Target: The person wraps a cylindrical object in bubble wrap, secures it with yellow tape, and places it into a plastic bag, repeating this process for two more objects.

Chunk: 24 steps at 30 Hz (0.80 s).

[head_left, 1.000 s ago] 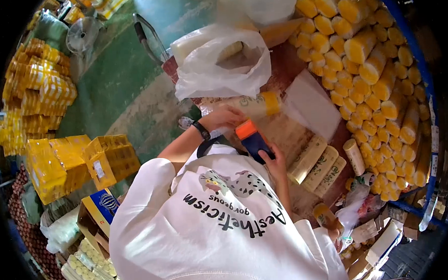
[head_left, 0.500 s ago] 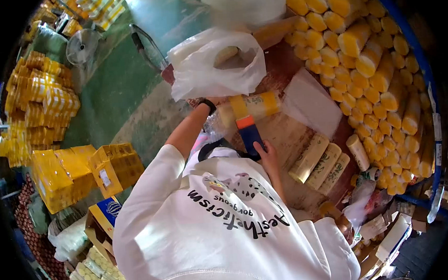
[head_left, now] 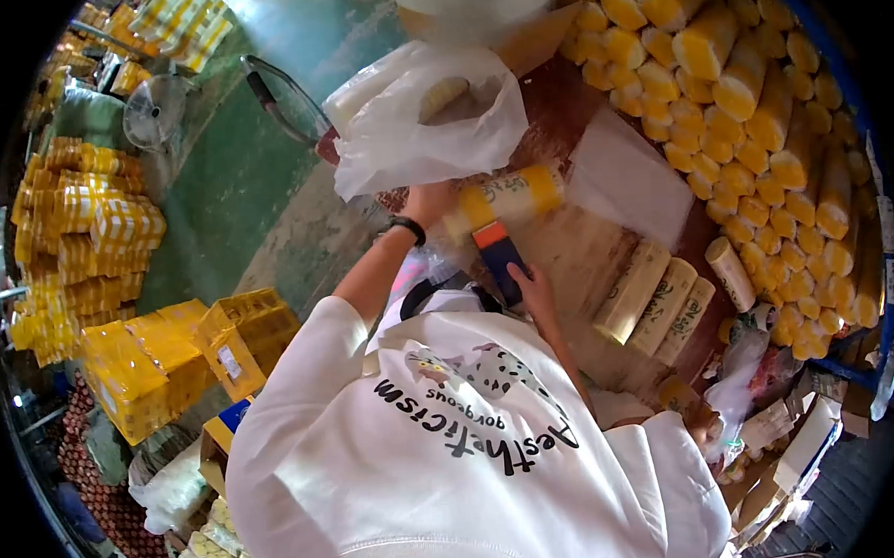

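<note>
My left hand, with a black band at the wrist, is at the left end of a clear-wrapped roll with yellow bands. Its fingers are mostly hidden beside a white plastic bag. In my right hand is a dark blue tool with an orange end, which lies against the near side of the roll by a yellow band. Several pale rolls with green print lie to the right, and a flat white sheet rests behind them.
A tall stack of yellow-ended rolls fills the right side inside a blue frame. Yellow-taped boxes stand at the left, with taped parcels behind. A fan and a metal handle are farther back.
My left hand has come farther into view at the roll's left end. The tool in my right hand stays by the yellow band. The whole view has shifted slightly.
</note>
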{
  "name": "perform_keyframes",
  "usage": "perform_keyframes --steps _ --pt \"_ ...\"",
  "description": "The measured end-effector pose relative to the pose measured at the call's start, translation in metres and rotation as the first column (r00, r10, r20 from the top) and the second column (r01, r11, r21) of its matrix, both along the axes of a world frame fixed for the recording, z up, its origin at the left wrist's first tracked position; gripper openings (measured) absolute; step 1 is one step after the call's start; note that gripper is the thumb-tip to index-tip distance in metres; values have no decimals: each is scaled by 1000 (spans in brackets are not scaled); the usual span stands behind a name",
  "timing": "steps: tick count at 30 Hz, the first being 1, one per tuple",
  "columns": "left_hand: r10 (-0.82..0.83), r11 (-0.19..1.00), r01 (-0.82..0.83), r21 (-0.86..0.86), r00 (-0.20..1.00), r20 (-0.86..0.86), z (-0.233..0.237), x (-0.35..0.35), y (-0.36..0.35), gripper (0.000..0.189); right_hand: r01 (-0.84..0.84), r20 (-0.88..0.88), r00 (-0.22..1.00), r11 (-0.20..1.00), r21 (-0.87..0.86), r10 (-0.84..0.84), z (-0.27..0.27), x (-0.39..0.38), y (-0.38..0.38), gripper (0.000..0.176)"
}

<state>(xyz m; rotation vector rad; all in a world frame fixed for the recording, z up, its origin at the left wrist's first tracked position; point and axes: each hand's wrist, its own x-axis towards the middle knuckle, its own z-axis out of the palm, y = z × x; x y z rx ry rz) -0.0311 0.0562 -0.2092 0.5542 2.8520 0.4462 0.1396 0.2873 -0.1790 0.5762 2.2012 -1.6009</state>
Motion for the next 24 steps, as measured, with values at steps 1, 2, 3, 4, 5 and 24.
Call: perform_keyframes --steps 1,2,3,4,5,24 --pt "23 999 -21 -50 999 39 20 7 0 71 5 -13 1000 1000 15 -4 5 -2 -3 43" --pt "-14 999 14 29 1000 16 31 20 -1 73 8 -49 999 1000 24 -6 0 -4 -6 46" --pt "-52 993 52 109 999 -8 40 37 -2 76 14 -85 996 999 34 -11 -9 -6 -9 49" --pt "-86 978 91 188 996 -35 44 49 -4 79 19 -120 993 999 45 -14 -7 -10 -13 53" --pt "-136 951 164 261 983 -123 34 55 -8 83 7 -109 994 997 78 2 -3 -14 -14 54" --pt "-83 994 45 102 909 408 14 0 -10 82 -17 -173 984 985 174 48 -12 -2 -15 62"
